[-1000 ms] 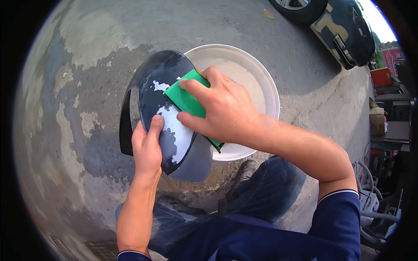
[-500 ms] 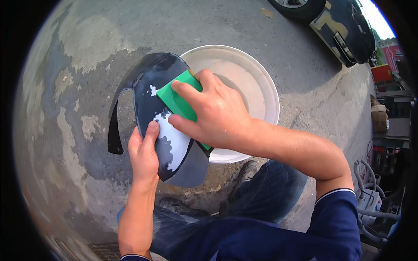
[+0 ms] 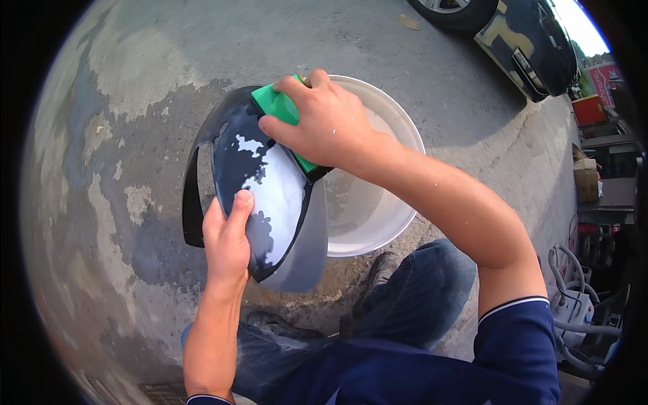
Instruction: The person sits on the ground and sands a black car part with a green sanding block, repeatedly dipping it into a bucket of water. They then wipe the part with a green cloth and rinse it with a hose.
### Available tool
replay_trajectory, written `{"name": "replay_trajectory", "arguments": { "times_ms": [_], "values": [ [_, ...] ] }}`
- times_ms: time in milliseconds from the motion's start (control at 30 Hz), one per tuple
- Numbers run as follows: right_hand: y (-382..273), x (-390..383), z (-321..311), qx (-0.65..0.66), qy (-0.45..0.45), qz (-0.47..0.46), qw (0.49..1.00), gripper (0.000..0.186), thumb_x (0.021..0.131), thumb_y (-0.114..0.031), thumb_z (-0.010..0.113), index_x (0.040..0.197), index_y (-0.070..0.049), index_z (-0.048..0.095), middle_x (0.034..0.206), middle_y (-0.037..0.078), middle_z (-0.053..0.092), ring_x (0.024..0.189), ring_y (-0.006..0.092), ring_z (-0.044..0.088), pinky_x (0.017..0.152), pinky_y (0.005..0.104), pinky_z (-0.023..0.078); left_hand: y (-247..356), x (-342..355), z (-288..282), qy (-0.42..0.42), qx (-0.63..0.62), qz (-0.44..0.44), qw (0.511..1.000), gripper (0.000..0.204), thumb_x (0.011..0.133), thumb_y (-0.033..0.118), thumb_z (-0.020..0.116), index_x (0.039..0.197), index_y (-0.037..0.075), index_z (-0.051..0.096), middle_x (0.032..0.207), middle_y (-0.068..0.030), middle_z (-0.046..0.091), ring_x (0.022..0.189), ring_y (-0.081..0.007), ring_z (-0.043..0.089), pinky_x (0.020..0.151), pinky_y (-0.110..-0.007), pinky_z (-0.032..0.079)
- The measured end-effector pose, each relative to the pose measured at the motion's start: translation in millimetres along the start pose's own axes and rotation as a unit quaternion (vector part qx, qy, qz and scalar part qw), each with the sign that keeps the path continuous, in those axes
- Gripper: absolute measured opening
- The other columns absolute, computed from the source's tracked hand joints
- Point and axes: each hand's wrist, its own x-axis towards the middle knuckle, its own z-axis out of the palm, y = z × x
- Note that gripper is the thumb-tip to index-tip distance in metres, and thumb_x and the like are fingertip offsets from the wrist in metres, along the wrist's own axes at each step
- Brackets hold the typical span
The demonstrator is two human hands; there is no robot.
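A dark, glossy, curved shell that looks like a car mirror housing point(image 3: 287, 196) is tilted over the basin's left side. Bright patches and wet-looking blotches show on its face. My left hand point(image 3: 228, 233) grips its lower left edge, thumb on top and fingers hidden behind. My right hand point(image 3: 320, 121) is closed on a green sanding block point(image 3: 277, 104), which lies against the upper right part of the shell. Behind the shell stands a round whitish basin point(image 3: 413, 145) with cloudy liquid in it.
A dark car point(image 3: 530, 47) with tan patches and a wheel point(image 3: 449, 8) stands at the far right. Hoses and a grey box point(image 3: 574, 307) are at the right edge, below a cardboard box point(image 3: 587, 181). The stained concrete ground point(image 3: 135, 155) spreads around the basin.
My right hand has slid the sanding block up and slightly right along the shell. The shell has turned a little, and its bright area looks larger. My left hand keeps its hold.
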Motion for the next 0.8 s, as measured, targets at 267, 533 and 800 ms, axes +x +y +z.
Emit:
{"name": "replay_trajectory", "arguments": {
  "times_ms": [267,533,800],
  "values": [
    [-21,-41,-3,0.042,-0.014,-0.117,0.992,0.056,0.081,-0.045,0.082,0.124,-0.012,0.071,0.112,0.023,0.064,0.094,0.0410,0.072,0.079,0.0474,0.062,5,-3,4,0.018,-0.042,-0.017,0.999,0.027,0.109,0.020,0.060,0.124,-0.001,0.065,0.112,-0.0052,0.071,0.098,-0.0096,0.065,0.085,-0.028,0.053],
    [-25,-70,-10,0.082,-0.001,-0.158,0.984,0.055,0.082,-0.045,0.080,0.125,-0.012,0.069,0.112,0.026,0.061,0.098,0.0419,0.070,0.079,0.0486,0.061,8,-6,-1,0.003,-0.037,-0.018,0.999,0.028,0.110,0.020,0.057,0.128,0.000,0.064,0.113,-0.0021,0.068,0.098,-0.0080,0.063,0.088,-0.026,0.051],
    [-20,-58,-2,0.084,0.033,-0.119,0.989,0.054,0.080,-0.041,0.083,0.123,-0.011,0.069,0.111,0.027,0.061,0.098,0.0403,0.070,0.079,0.0465,0.062,4,-3,-11,-0.009,-0.050,-0.028,0.998,0.031,0.110,0.018,0.058,0.132,-0.003,0.061,0.119,-0.0085,0.070,0.105,-0.0117,0.067,0.090,-0.028,0.053]
  ]
}}
